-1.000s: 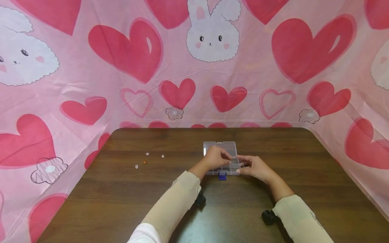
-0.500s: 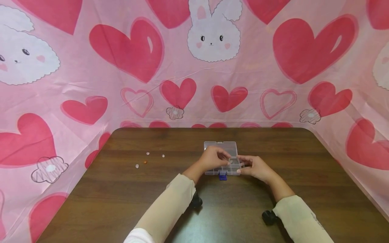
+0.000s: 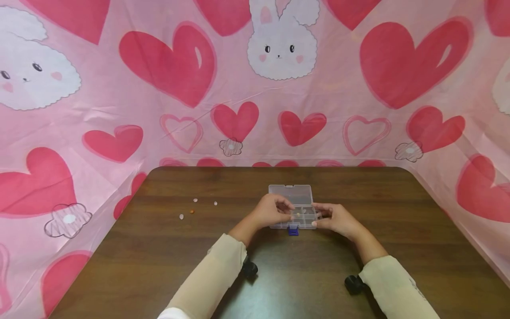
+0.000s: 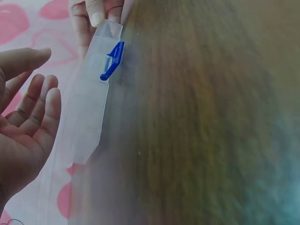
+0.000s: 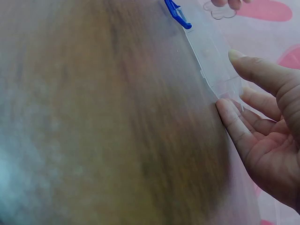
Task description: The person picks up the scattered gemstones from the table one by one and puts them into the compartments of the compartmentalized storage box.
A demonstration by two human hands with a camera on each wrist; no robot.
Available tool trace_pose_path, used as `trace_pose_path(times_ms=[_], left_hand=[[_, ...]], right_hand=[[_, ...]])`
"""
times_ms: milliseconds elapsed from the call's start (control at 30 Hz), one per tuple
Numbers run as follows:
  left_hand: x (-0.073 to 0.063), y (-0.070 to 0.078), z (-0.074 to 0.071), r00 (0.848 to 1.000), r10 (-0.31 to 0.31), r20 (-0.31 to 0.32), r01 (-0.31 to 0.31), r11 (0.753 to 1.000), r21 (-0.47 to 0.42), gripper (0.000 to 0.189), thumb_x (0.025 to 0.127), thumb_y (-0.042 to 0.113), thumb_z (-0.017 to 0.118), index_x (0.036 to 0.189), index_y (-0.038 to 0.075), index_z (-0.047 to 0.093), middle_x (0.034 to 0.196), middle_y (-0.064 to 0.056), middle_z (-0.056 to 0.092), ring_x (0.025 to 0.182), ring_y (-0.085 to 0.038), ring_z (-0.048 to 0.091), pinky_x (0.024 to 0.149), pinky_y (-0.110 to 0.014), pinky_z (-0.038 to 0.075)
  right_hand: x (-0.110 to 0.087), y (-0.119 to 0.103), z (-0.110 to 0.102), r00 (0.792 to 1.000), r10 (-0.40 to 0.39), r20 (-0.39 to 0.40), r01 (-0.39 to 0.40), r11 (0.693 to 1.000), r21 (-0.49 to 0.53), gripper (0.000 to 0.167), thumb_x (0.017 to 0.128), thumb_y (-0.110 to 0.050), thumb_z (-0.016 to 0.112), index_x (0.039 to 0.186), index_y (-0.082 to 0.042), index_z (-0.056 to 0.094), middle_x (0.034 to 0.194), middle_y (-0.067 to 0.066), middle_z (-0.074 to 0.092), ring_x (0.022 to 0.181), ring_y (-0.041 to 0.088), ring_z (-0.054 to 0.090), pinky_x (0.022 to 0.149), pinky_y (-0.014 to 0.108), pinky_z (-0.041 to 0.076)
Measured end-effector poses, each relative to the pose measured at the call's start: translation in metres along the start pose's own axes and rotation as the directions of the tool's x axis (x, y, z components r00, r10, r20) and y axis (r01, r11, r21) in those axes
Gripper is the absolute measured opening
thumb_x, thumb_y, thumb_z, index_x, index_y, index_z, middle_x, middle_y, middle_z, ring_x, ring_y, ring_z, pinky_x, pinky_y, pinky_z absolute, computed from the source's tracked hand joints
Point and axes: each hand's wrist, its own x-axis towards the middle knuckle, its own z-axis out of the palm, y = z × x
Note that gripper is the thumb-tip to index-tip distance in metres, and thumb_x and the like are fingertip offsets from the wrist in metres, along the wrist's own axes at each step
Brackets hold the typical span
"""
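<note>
A clear plastic compartment box (image 3: 310,222) lies on the table with its lid (image 3: 292,193) raised at the back and a blue latch (image 3: 293,231) hanging at the front. My right hand (image 3: 336,218) holds the box's right end, thumb at the front corner and fingers along the side. Over the left part of the box hovers my left hand (image 3: 272,210). In the left wrist view, its thumb and loosely bent fingers stand apart with nothing between them. A small yellowish piece (image 3: 298,214) and a whitish piece (image 3: 303,211) lie in the compartments.
Several small stone-like pieces lie on the left of the brown table (image 3: 167,252), among them an orange one (image 3: 192,212) and a pale one (image 3: 181,216). A pink cloth (image 3: 235,53) with hearts and rabbits surrounds the table's back and sides.
My left hand has drawn back to the left across the box, its fingers parting, so the small pieces in the compartments now show. The right hand keeps its place at the box's end.
</note>
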Motion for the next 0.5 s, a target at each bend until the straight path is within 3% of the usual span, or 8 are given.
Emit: trace_pose_path(times_ms=[267, 500], left_hand=[[-0.010, -0.004, -0.007, 1.000, 0.029, 0.001, -0.029, 0.999, 0.046, 0.021, 0.073, 0.001, 0.082, 0.091, -0.005, 0.072, 0.084, -0.013, 0.072, 0.073, -0.007, 0.065, 0.068, -0.021, 0.054], [-0.019, -0.012, -0.012, 1.000, 0.022, -0.014, -0.022, 1.000, -0.005, 0.027, 0.072, 0.002, 0.084, 0.096, -0.005, 0.071, 0.090, -0.019, 0.070, 0.078, -0.017, 0.068, 0.070, -0.022, 0.054]], right_hand=[[0.000, 0.000, -0.001, 1.000, 0.003, -0.002, -0.003, 1.000, -0.007, 0.066, 0.082, -0.018, 0.080, 0.136, 0.006, 0.051, 0.111, 0.018, 0.066, 0.100, 0.028, 0.061, 0.075, 0.026, 0.051], [0.001, 0.001, -0.001, 1.000, -0.001, 0.000, 0.001, 1.000, -0.020, 0.065, 0.082, -0.018, 0.080, 0.137, 0.005, 0.052, 0.114, 0.018, 0.066, 0.102, 0.029, 0.060, 0.077, 0.026, 0.051]])
